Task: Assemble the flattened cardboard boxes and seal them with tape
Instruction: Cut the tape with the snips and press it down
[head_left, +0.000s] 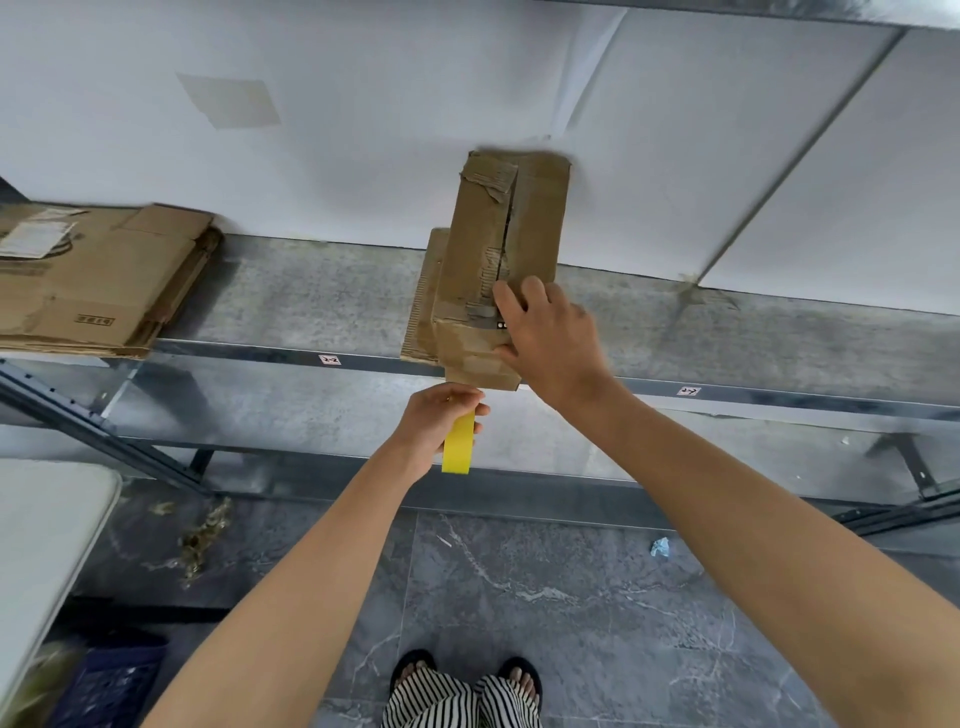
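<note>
Now the box (498, 249), likely light and bendy, is pressed onto the shelf (727, 338) by the flat right grip (550, 338). Yellow tape (457, 449) is clutched in the left grip (439, 415), nearer. Stiff corners are best held.

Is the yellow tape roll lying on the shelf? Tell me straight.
No, the left hand grips the yellow tape roll in the air, out in front of the shelf.

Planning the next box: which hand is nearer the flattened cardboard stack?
Left. The left hand holds yellow tape, right of the stack; the right hand rests on the box, farther right.
</note>
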